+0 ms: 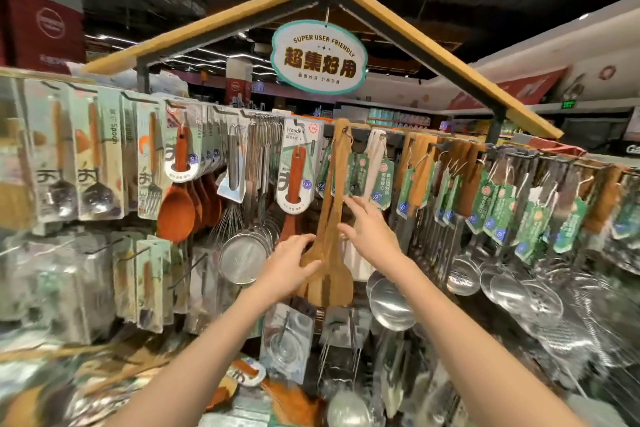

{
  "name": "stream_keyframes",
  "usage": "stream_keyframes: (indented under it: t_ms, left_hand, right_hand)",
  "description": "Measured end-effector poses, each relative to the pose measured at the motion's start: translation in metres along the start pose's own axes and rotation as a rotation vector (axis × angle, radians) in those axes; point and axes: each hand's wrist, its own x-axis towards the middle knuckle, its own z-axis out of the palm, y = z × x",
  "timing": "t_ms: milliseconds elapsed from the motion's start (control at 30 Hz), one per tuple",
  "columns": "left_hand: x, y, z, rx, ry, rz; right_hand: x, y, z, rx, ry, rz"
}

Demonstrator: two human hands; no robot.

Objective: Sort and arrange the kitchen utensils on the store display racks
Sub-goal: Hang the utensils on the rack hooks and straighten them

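Under the left hand (289,265) hangs a bunch of wooden spatulas (327,274). They dangle from a hook (344,130) on the display rack (450,146), right in the middle of the store stand. The left grip curls round the wide flat end of the spatulas and holds it from the side. Just above that grip, the right hand (369,232) has its fingers spread out straight, and the fingertips seem to touch the long thin handles or the green tags (381,184) beside them. I cannot tell which.

I think the spatulas are light and stiff. Wood does not bend, and it is not slippery, so a soft hold should be enough. They will not break easily. But they hang loose on the hook, so they can swing and knock each other. The wide end, where the left grip is, looks like a good place to keep them from swinging. To lift one off, the top of the handle near the hook looks like the best place to hold.

Left of the grip hang round wire strainers (244,260). Right of it hang shiny metal ladles (391,302).
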Motion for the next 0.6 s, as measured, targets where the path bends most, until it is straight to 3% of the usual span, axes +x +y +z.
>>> stream_keyframes:
  t_ms: [267,600]
  left_hand:
    - [-0.057,-0.014,0.014,0.161,-0.05,-0.018]
    - [-0.136,-0.078,-0.003,0.14,-0.134,-0.106]
  right_hand:
    - [-0.067,0.008,0.031,-0.086,-0.08,-0.092]
    - [-0.132,-0.033,0.098,-0.071,-0.251,-0.014]
